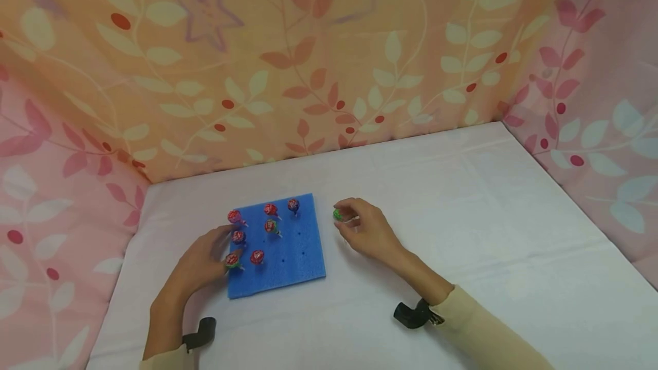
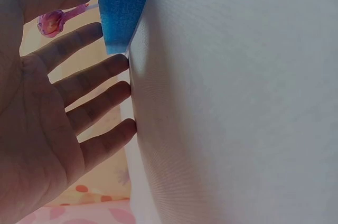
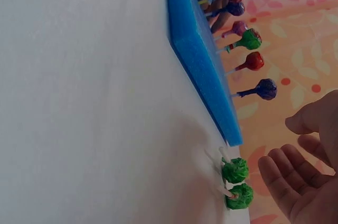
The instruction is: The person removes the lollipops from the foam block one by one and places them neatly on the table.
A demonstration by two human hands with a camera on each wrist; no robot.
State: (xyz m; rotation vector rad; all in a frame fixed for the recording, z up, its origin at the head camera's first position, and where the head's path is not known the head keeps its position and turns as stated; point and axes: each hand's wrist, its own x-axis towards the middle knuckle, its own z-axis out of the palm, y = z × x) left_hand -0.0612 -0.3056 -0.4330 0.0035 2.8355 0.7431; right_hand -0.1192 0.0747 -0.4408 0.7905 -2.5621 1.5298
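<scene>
A blue foam board [image 1: 303,270] lies on the white table with several wrapped lollipops standing in it by their sticks. Among them are a pink one [image 1: 234,216], a dark blue one [image 1: 293,204] and a red one [image 1: 257,256]. My left hand [image 1: 197,267] is at the board's left edge; in the left wrist view its fingers [image 2: 92,84] are spread and fairly straight, thumb against the board. Beyond the right edge, two green lollipops [image 3: 235,170] lie side by side on the table. My right hand [image 1: 372,232] hovers by them, fingers loosely bent, with a small gap showing in the right wrist view.
Small bare holes [image 1: 283,260] show in the board's right and front parts. The white table [image 1: 488,216] extends far to the right. Patterned cloth [image 1: 308,73] walls in the back and both sides. A black wrist mount [image 1: 411,314] sits at each sleeve.
</scene>
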